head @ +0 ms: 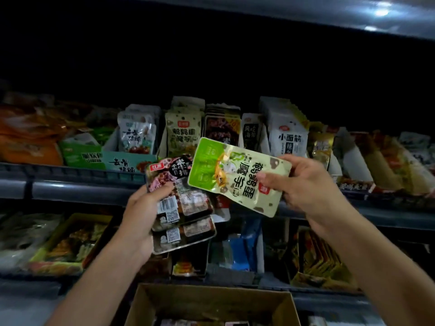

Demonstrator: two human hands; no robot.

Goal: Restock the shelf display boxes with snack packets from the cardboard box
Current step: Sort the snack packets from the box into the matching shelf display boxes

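My right hand pinches a pale green snack packet, tilted sideways in front of the upper shelf. My left hand grips a stack of dark red and black snack packets, their barcodes facing me. Directly behind, on the upper shelf, a display box holds upright packets of the same green kind. The open cardboard box sits below my arms at the bottom edge, with a few packets showing inside.
The upper shelf carries a row of display boxes: a teal one at left, white packets at right, orange bags far left. The lower shelf holds more snack trays and a blue packet. The scene is dim.
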